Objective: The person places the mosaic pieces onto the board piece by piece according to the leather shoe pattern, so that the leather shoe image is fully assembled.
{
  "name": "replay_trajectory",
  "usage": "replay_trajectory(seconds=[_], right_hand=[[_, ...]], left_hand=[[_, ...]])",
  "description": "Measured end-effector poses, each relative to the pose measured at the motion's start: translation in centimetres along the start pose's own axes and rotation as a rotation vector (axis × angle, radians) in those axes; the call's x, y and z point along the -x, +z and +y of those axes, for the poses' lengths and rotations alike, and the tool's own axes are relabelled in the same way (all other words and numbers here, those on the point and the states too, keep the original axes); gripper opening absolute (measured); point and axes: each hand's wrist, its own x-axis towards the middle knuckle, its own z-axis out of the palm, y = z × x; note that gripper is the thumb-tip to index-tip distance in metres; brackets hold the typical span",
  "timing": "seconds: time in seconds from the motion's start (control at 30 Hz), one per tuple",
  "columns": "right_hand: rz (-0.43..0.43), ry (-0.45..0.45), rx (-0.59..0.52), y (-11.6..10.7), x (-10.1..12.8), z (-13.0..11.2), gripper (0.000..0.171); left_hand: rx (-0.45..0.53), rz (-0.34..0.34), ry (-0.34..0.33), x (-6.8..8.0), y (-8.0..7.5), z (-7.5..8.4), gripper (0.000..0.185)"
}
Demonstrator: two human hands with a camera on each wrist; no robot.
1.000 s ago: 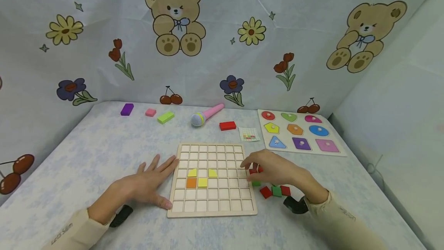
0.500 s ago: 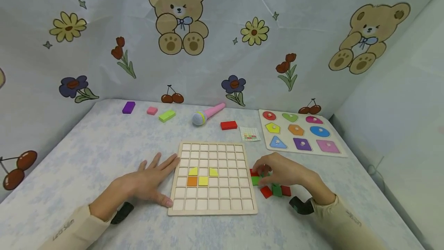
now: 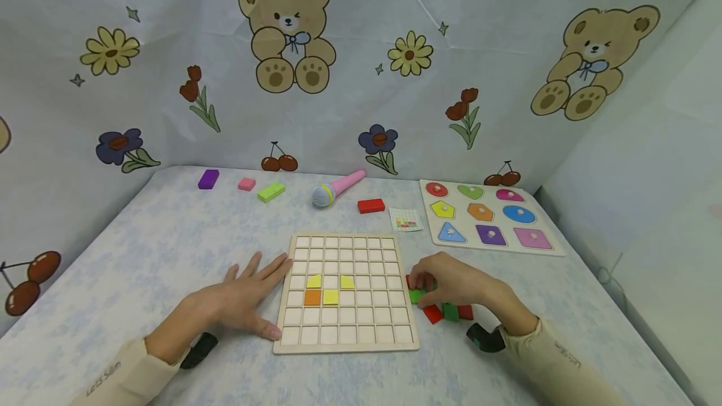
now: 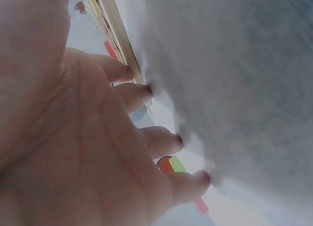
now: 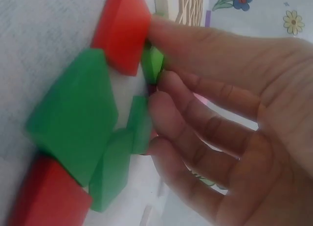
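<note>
A wooden grid board lies flat in the head view, with yellow tiles and an orange tile in its cells. Spread flat at its left edge is my left hand, index fingertip and thumb against the frame. Just off the board's right edge, my right hand has its thumb and index finger at a green tile, which appears pinched between them. Red tiles and darker green tiles lie loosely around those fingers; the hand partly hides them in the head view.
Behind the board lie a small pattern card, a red block and a pink toy microphone. A shape puzzle board is at the back right. Lime, pink and purple blocks lie at the back left.
My right hand has moved right, from the board's edge to the loose tiles. Its thumb and index finger have drawn closer about the green tile. My left hand stays put.
</note>
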Motion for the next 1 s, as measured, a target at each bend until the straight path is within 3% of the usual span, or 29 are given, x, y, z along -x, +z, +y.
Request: replay_trajectory(seconds=[0.4, 1.0], right_hand=[[-0.041, 0.016, 0.001, -0.5, 0.4, 0.6, 0.023], [0.020, 0.118, 0.062, -1.1, 0.4, 2.0, 0.019]], left_hand=[[0.007, -0.003, 0.003, -0.1, 0.1, -0.1, 0.127], [-0.002, -0.002, -0.008, -0.1, 0.1, 0.1, 0.128]])
